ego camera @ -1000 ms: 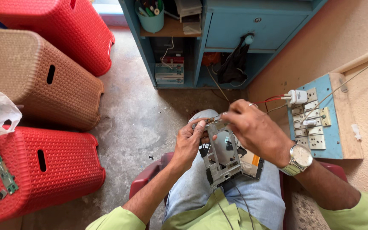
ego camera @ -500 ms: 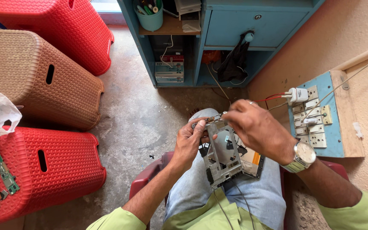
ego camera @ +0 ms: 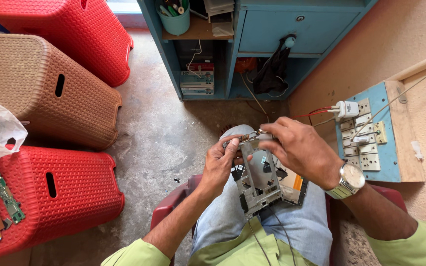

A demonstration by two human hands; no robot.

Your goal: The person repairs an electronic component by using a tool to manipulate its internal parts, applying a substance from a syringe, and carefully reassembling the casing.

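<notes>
Metal chassis frame sits on lap, unmoved since 1 s ago. Left hand grips its top-left edge. Right hand pinches top edge, fingers shifted slightly inward; wristwatch visible. 2 red stools left.

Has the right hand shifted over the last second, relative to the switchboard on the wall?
No. The right hand remains at the top of the metal frame, equally left of the switchboard.
</notes>
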